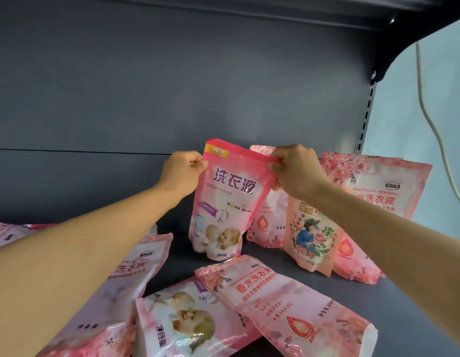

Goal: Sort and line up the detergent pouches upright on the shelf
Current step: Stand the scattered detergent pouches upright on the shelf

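Note:
A pink detergent pouch with purple lettering [225,202] stands upright on the dark shelf [404,305], near the middle. My left hand [181,172] pinches its upper left edge. My right hand [293,171] pinches its upper right corner. To its right stand three pouches: a rose-patterned pouch [267,220] behind it, a peach pouch with a figure in blue [311,235], and a large rose pouch [373,191]. Several pouches lie flat in front, among them one with red lettering [283,302] and one with cotton bolls [187,320].
The grey back panel [146,86] rises behind the pouches. Another flat pouch [136,274] lies under my left forearm, and one more [7,234] at the far left. A slotted upright [364,117] and a hanging cord [430,119] mark the shelf's right end.

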The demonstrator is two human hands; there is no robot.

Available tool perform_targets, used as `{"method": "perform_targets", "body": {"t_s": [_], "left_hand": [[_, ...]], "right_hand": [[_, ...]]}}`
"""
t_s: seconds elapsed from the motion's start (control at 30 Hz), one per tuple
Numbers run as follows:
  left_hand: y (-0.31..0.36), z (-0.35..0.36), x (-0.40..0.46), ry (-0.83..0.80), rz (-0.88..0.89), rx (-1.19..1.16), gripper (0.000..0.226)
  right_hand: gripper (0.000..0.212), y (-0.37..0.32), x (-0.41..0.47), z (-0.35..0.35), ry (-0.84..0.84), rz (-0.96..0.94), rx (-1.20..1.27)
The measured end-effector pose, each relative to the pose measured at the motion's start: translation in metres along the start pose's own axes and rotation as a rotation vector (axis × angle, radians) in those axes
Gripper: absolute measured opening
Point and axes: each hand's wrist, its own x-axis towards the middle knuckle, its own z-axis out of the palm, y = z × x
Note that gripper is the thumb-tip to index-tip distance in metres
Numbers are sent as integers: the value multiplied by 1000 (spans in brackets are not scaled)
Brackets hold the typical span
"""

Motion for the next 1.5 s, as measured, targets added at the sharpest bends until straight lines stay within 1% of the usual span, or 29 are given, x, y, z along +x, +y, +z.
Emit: {"method": "perform_targets", "body": {"t_s": [0.1,0.23,0.37,0.43,0.6,0.73,0.77,0.8,0.87,0.9,0.97,1.07,1.13,1.2,1.27,1.33,1.4,1.43,1.5], "left_hand": [[-5,-1,6,24,-97,-65,27],[-9,-3,11,42,-170,-132,23],[-21,1,9,57,-232,-145,26],[-27,2,7,68,-249,-154,27],[-27,-1,5,40,-233,-181,31],[-27,-9,2,-31,-232,-90,27],[-26,-11,-1,-53,-241,-38,27],[-25,-13,-5,-77,-256,36,34],[-23,-18,-17,-129,-270,199,58],[-21,-20,-25,-162,-259,266,63],[-18,-22,-44,-281,-221,391,63],[-12,-20,-70,-555,-188,550,55],[-9,-14,-81,-665,-164,618,53],[-7,-6,-87,-724,-129,661,47],[-6,2,-90,-750,-129,664,43],[-5,8,-92,-704,-151,686,39],[-6,12,-93,-618,-169,683,30],[-6,13,-93,-588,-186,665,28],[-8,16,-94,-569,-234,628,31]], "right_hand": [[25,-3,21,11,13,16,8],[20,-5,39,20,26,60,76],[30,-6,42,33,28,94,111],[34,-7,41,39,52,90,125],[30,-10,37,39,51,92,167],[17,-11,27,30,1,125,219],[21,-10,23,27,14,129,231],[27,-8,18,23,32,122,233],[35,-6,3,13,37,103,221],[34,-4,-5,8,7,100,209],[27,-1,-26,1,-127,105,158],[21,4,-59,-5,-402,159,144],[24,6,-80,-5,-561,185,106],[32,7,-96,-5,-683,175,-38],[37,8,-106,-4,-774,181,-128],[31,9,-113,-1,-844,194,-160],[18,11,-116,4,-861,208,-165],[17,14,-117,6,-854,221,-152],[25,20,-119,9,-824,258,-91]]}}
